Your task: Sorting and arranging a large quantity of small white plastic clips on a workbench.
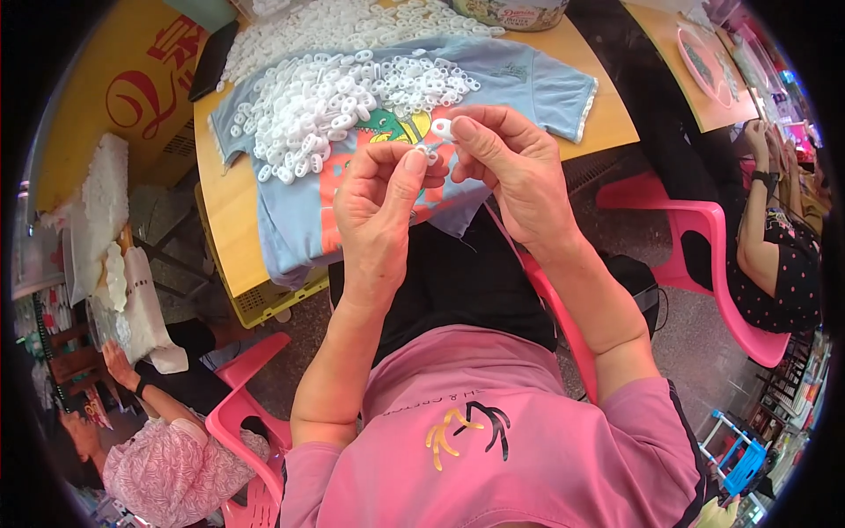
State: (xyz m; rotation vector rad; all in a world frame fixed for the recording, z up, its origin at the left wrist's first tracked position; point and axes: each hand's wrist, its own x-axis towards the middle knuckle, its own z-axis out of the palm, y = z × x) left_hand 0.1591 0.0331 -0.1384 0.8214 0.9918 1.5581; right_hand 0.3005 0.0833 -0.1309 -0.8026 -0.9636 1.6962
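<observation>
My left hand (377, 211) is closed in a pinch on a small white plastic piece (429, 156) near the thumb tip. Close beside it, my right hand (528, 180) pinches another white plastic piece (442, 129), rounded and with a hole in it, between thumb and finger. Both hands are raised over a blue T-shirt (295, 224) with an orange and green print, spread on the table. Past them on the shirt lie a large pile of white oval pieces with holes (304, 110) and a pile of smaller white pieces (427, 84).
More white pieces (352, 26) cover the far part of the wooden table (607, 123), near a round tin (515, 13). A dark flat object (214, 60) lies at the far left edge. Two people sit on pink chairs (717, 264) at either side. A yellow crate (273, 299) stands under the table.
</observation>
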